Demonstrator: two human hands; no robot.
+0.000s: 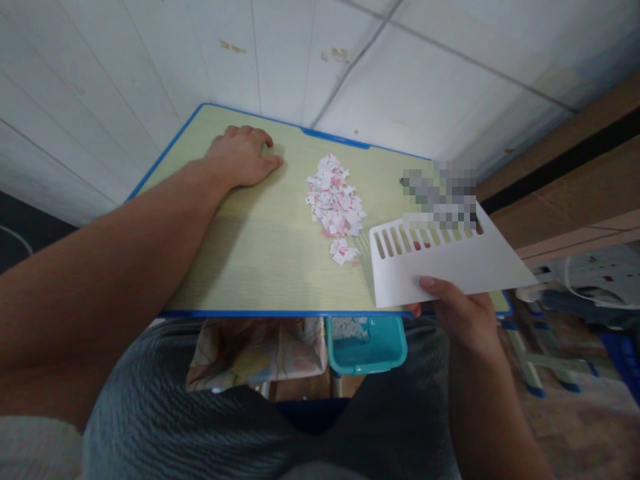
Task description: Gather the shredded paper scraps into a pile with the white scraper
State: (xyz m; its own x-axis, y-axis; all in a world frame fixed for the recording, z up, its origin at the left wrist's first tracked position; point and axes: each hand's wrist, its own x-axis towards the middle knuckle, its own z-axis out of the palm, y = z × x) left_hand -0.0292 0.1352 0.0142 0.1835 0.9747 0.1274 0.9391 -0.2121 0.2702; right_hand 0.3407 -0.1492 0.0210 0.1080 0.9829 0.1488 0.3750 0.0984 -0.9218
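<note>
Two hands, well apart. L. hand (241, 157): nothing seen in it, palm down on worktop (255, 263), thumb spread from fingers; prob. there as a prop or to steady it. R. hand (465, 313): pinching slotted white card (445, 267) by near edge, thumb on top, fingers under; grip there leaves the slot row on the far side free, prob. for a clear view. One pile, paper scraps (334, 197), white w/ pink bits, mid-worktop betw. both hands; small clump (343, 251) at its near end. One teal plastic bin (373, 368), below near edge, loose white pcs. (350, 328) inside; likely tucked there for easy reach. One patterned cloth (270, 353), just L. of bin; reason unclear. One pixelated item (433, 193), beyond card; can't ID.
</note>
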